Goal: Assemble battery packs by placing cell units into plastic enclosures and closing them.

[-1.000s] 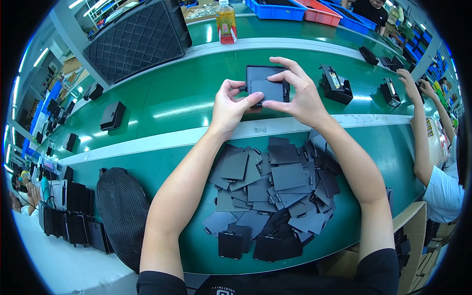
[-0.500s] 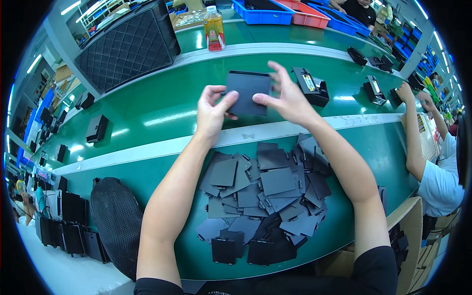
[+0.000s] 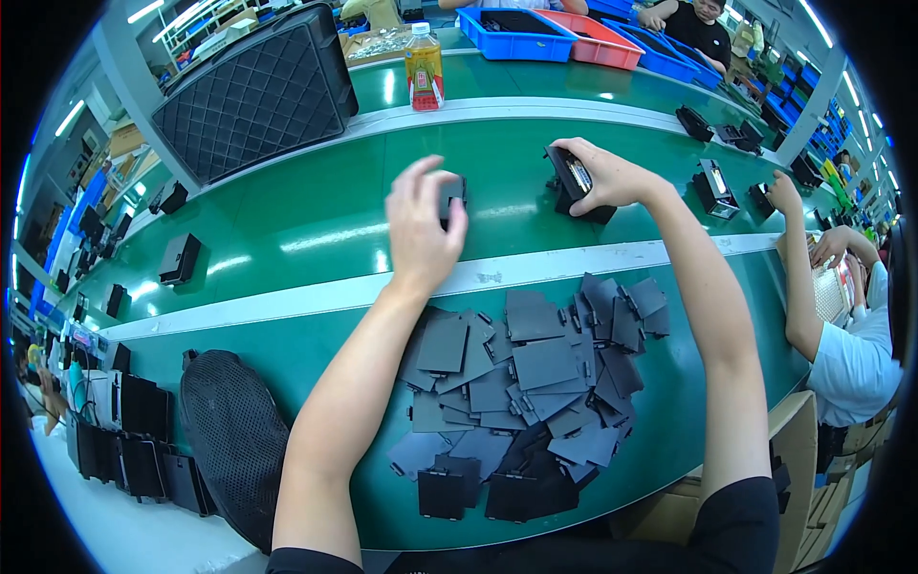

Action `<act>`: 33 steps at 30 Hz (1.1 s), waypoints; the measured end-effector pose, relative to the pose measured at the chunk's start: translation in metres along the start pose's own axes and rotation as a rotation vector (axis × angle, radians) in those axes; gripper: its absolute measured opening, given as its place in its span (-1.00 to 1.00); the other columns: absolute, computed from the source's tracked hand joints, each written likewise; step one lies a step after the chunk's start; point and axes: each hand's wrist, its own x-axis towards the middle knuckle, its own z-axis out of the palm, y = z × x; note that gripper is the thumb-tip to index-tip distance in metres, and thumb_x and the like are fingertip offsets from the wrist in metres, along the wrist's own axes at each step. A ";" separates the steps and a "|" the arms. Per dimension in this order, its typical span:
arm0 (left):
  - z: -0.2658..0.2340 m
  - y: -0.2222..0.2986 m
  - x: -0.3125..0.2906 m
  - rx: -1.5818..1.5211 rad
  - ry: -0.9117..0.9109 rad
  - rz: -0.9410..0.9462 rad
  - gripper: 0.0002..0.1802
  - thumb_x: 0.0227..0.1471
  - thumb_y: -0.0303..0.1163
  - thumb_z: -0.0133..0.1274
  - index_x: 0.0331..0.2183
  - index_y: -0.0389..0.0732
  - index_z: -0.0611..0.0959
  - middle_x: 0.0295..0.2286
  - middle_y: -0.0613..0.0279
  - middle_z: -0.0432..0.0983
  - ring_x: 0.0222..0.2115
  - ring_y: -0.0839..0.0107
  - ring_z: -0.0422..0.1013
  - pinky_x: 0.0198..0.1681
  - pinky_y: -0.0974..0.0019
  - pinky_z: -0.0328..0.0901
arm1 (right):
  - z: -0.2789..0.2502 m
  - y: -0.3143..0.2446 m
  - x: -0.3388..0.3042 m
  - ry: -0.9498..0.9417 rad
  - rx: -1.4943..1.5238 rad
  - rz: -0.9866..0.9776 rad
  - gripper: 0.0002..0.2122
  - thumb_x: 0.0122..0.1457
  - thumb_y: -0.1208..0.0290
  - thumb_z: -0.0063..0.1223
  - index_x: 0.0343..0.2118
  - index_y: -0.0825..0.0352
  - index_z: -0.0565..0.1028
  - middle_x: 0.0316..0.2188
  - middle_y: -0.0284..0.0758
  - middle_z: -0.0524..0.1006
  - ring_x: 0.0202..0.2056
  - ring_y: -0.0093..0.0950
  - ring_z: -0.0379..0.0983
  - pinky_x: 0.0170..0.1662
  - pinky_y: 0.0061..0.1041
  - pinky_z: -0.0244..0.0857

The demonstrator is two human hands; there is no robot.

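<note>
My left hand (image 3: pixel 419 225) hovers over the green conveyor, fingers spread and slightly smeared by motion. Just beside its thumb is a dark box (image 3: pixel 453 196), mostly hidden behind the hand; whether they touch I cannot tell. Farther right, my right hand (image 3: pixel 607 177) grips a black box (image 3: pixel 581 203), thumb at its near side and fingers over the far edge. That box's top is uncovered, showing a pale metallic part inside. Below my hands, a loose pile of flat dark-grey cover plates (image 3: pixel 545 364) with small tabs lies on the green worktable (image 3: pixel 359 521).
A white rail (image 3: pixel 335 295) separates worktable and conveyor. More black boxes (image 3: pixel 180 258) sit along the conveyor. Beyond stand a drink bottle (image 3: pixel 424 67), a large black quilted case (image 3: pixel 253 96) and blue bins (image 3: pixel 514 38). A black mesh object (image 3: pixel 229 430) lies left; a co-worker's arm (image 3: pixel 801 277) is right.
The box that both hands held is now at the left hand, which has opened. My right hand has moved right and taken hold of an uncovered black box, now shifted left and tilted.
</note>
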 end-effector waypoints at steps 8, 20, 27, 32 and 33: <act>-0.007 0.014 0.001 -1.561 -0.470 -1.028 -0.63 0.20 -0.33 -0.05 0.01 -0.23 0.40 -0.07 0.06 0.39 -0.14 0.22 0.45 -0.24 0.27 0.46 | 0.037 -0.081 -0.012 0.206 0.348 -0.524 -0.09 -0.31 0.34 0.46 0.20 0.27 0.21 0.10 -0.25 0.38 0.02 -0.26 0.35 0.14 -0.35 0.22; -0.005 0.005 -0.006 -1.642 -0.333 -0.976 -0.52 0.17 -0.36 0.02 0.10 -0.22 0.37 -0.11 0.09 0.47 -0.19 0.25 0.51 -0.20 0.29 0.49 | 0.039 -0.112 -0.032 0.536 0.273 -0.144 -0.13 -0.23 0.17 0.47 0.13 0.52 0.25 -0.02 -0.08 0.46 -0.08 -0.26 0.45 0.03 -0.37 0.31; -0.002 0.011 -0.006 -1.501 -0.228 -0.817 -0.42 0.02 -0.57 0.15 0.10 -0.26 0.38 -0.08 0.07 0.46 -0.16 0.32 0.49 -0.18 0.42 0.45 | 0.036 -0.120 -0.031 0.353 0.359 0.137 -0.17 -0.08 0.03 0.34 0.10 0.59 0.26 -0.08 0.00 0.49 -0.14 -0.22 0.50 -0.07 -0.37 0.37; -0.004 0.018 -0.005 -1.446 -0.228 -0.792 -0.39 -0.02 -0.62 0.17 0.10 -0.28 0.39 -0.07 0.07 0.46 -0.17 0.37 0.48 -0.16 0.48 0.43 | 0.062 -0.108 -0.019 0.418 0.200 0.109 -0.12 0.00 -0.18 0.12 0.08 0.65 0.23 -0.16 0.04 0.51 -0.21 -0.17 0.54 -0.18 -0.31 0.43; -0.004 0.019 -0.005 -1.430 -0.231 -0.790 -0.38 -0.02 -0.63 0.17 0.10 -0.29 0.39 -0.07 0.07 0.46 -0.18 0.38 0.48 -0.16 0.49 0.42 | 0.066 -0.105 -0.017 0.458 0.135 0.088 -0.10 0.02 -0.24 0.06 0.08 0.66 0.22 -0.19 0.05 0.52 -0.23 -0.16 0.55 -0.22 -0.29 0.44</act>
